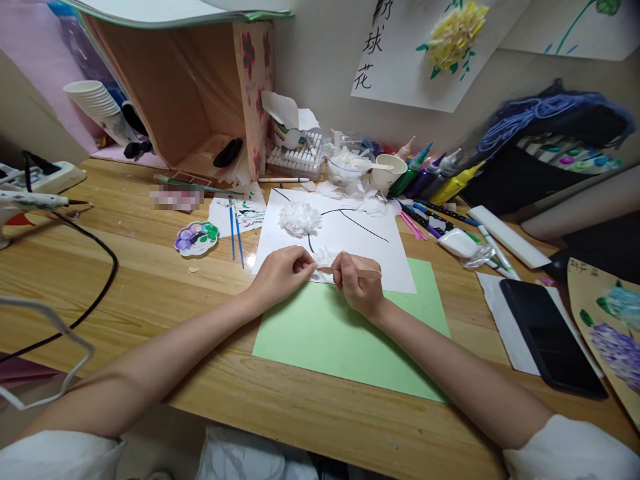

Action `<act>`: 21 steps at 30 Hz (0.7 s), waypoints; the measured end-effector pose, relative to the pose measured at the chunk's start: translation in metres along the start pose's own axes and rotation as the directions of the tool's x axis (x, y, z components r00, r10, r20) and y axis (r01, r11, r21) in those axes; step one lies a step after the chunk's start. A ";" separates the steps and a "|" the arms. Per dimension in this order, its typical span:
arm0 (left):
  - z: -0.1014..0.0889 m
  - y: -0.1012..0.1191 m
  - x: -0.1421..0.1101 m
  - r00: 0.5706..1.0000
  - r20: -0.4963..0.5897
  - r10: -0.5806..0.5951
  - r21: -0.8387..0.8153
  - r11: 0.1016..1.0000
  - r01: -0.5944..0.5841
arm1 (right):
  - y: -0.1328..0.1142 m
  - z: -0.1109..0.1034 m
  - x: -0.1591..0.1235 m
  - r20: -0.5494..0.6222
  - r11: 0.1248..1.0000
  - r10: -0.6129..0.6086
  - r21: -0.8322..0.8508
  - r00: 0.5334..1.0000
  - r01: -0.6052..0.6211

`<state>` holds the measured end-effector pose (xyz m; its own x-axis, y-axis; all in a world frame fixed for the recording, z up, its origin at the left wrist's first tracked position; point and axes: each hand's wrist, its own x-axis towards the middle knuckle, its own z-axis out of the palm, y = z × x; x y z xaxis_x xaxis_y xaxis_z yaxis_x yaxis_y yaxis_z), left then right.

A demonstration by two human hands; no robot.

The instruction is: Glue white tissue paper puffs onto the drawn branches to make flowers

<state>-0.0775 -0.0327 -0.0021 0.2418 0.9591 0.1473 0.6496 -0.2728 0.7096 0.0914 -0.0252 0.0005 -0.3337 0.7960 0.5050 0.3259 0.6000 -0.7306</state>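
Note:
My right hand (357, 283) is closed round a flat wooden craft stick (369, 273), its tip down at a small cluster of white crumpled paper petals (325, 259). My left hand (285, 270) rests at the left side of that cluster, thumb and forefinger pinched together; what lies between them is hidden. Both hands are over the lower part of a white sheet (367, 250) with black drawn lines. Above them on the sheet sits a fuller round white paper flower (300, 219), with a black stem line below it. Green paper (350, 340) lies under the sheet.
A scalloped paint palette (196, 239) and two blue brushes (235, 230) lie left. Behind the sheet stand a bowl of white glue or paste (347, 163), a paper cup (389, 172) and paint bottles (423, 163). A phone (553, 337) lies right; a glue gun (30, 200), left.

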 end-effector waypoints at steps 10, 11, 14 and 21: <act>0.000 0.000 0.000 1.000 -0.005 0.003 -0.002 1.000 -0.003 | 0.000 0.001 0.009 0.091 1.000 0.019 0.003 0.996 -0.020; 0.000 0.000 0.000 1.000 -0.007 0.001 -0.007 1.000 -0.001 | -0.001 0.000 0.009 0.073 1.000 0.018 0.024 0.997 -0.020; 0.000 0.000 -0.002 1.000 -0.024 -0.003 -0.029 1.000 0.002 | -0.001 -0.008 0.006 -0.052 0.987 0.079 0.147 0.995 -0.071; -0.027 0.011 0.020 0.957 -0.274 0.093 0.060 0.995 -0.080 | 0.027 -0.042 0.001 -0.129 0.704 0.541 0.610 0.831 -0.364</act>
<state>-0.0852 -0.0148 0.0269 0.0948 0.9135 0.3957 0.6702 -0.3525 0.6531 0.1372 -0.0050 0.0002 0.0131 0.9964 0.0833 -0.1886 0.0843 -0.9784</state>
